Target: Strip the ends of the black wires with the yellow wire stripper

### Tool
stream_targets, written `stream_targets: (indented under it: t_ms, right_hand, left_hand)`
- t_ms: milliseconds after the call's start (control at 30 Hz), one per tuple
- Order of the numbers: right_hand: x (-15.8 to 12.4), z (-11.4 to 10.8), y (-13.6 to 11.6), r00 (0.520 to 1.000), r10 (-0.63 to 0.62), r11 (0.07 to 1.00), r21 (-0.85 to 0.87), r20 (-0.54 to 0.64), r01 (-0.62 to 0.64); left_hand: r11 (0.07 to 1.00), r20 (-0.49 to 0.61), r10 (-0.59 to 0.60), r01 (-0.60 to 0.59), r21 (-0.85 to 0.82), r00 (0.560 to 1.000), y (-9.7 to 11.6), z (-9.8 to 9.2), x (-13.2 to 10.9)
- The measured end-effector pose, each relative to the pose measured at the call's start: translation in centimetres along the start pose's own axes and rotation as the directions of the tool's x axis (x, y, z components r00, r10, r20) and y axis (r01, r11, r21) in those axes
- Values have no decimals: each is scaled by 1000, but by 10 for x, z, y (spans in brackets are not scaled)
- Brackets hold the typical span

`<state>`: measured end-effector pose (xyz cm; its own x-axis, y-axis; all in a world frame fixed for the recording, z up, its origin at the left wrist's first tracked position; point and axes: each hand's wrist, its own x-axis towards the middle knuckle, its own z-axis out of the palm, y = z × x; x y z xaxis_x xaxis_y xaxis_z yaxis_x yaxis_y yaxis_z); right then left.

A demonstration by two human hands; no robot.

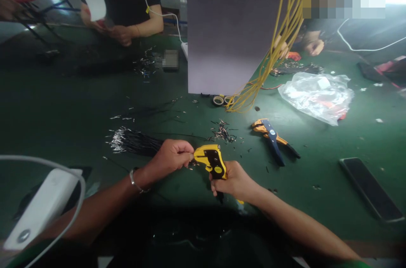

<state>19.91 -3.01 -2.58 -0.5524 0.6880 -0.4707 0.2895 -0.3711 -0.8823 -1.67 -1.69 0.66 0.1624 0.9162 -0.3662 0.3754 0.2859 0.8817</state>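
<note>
The wire stripper (pixel 211 160) is sitting at my 12 o'clock, close in, with my right hand (pixel 233 181) closing around its grip and my left hand (pixel 171 158) pinching something too thin to make out at its yellow nose. A wire bundle (pixel 133 141) is lying at 11 o'clock, showing bright bare ends; I can't tell how many wires remain. Trimmings (pixel 223 132) are scattering at 1 o'clock. A second stripper (pixel 272 141) and a phone (pixel 371 190) are resting at 2 and 3 o'clock on the surface (pixel 317 158), well apart from my hands.

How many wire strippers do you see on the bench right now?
2: a yellow one gripped in the right hand, and a blue-and-orange one lying on the green mat. Others could be hidden.
</note>
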Motion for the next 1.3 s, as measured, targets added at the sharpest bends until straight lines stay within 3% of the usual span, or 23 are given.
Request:
stream_targets:
  t_ms: [467, 867, 1300]
  right_hand:
    - [-2, 1, 0, 1000, 29, 998, 62, -9, -29]
    - [-7, 2, -7, 997, 60, 998, -34, -40, -61]
    - [-8, -6, -8, 989, 27, 977, 206, 146, -57]
  left_hand:
    - [997, 5, 19, -18, -78, 1000, -5, 4, 0]
    - [987, 38, 67, -61, -146, 997, -6, 5, 0]
    - [985, 46, 74, -66, -159, 996, -4, 4, -1]
